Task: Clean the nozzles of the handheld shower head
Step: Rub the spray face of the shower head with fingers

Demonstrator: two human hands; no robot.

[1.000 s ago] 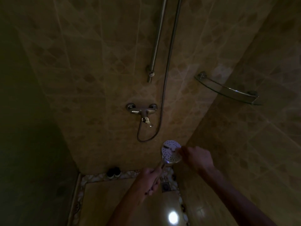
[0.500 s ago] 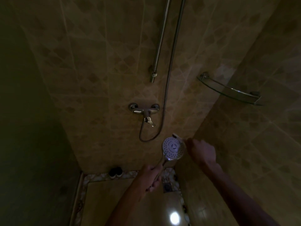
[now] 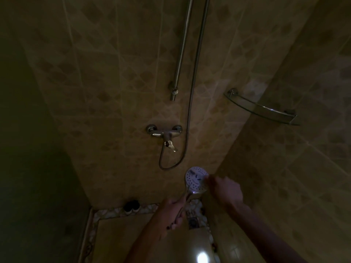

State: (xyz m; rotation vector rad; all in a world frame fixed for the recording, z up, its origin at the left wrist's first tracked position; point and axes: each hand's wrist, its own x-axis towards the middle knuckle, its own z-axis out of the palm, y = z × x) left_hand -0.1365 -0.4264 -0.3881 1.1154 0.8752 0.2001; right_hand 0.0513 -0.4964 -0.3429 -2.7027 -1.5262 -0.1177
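- Left hand (image 3: 171,211) has its fingers wrapped round the handle of the shower head (image 3: 195,180), low in the dim stall.
- Right hand (image 3: 226,188) touches the face's rim; finger pose unclear, blurred.
- Likely light, rigid, slippery when wet; the handle is the best hold.

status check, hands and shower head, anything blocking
Left hand grips handle. Right hand at shower head face, blurred, grip unclear. Nothing in the way.
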